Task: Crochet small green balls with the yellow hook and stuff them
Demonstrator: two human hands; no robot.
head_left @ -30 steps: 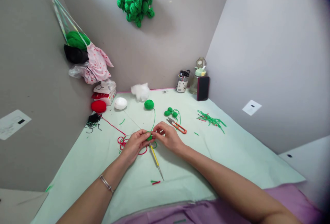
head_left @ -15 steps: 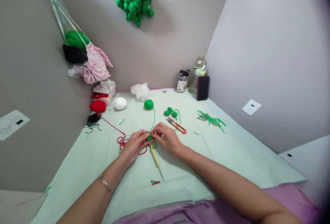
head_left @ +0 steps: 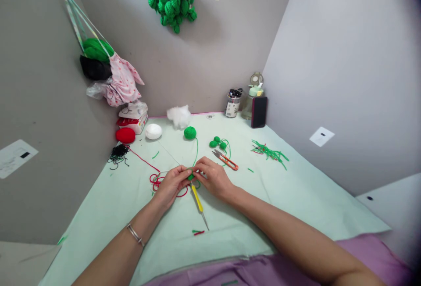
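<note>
A small green crocheted piece (head_left: 190,175) is pinched between my two hands over the middle of the table. My left hand (head_left: 174,182) is closed on its left side, the thumb on top. At its right side the fingertips of my right hand (head_left: 213,177) are pinched together against it. Just below the piece lies a crochet hook (head_left: 197,198) with a yellow handle, its upper tip at the green work. Green yarn runs up to a green yarn ball (head_left: 190,133). Loops of red yarn (head_left: 157,181) lie beside my left hand.
Orange thread snips (head_left: 225,160) lie right of my hands, near small green balls (head_left: 217,143). Green yarn scraps (head_left: 269,152) are farther right. A white ball (head_left: 153,131), red ball (head_left: 125,135) and stuffing (head_left: 179,116) sit at the back; a phone (head_left: 259,112) stands upright.
The crochet hook has turned a little, showing more of its yellow handle. Both hands stay almost in place on the green piece.
</note>
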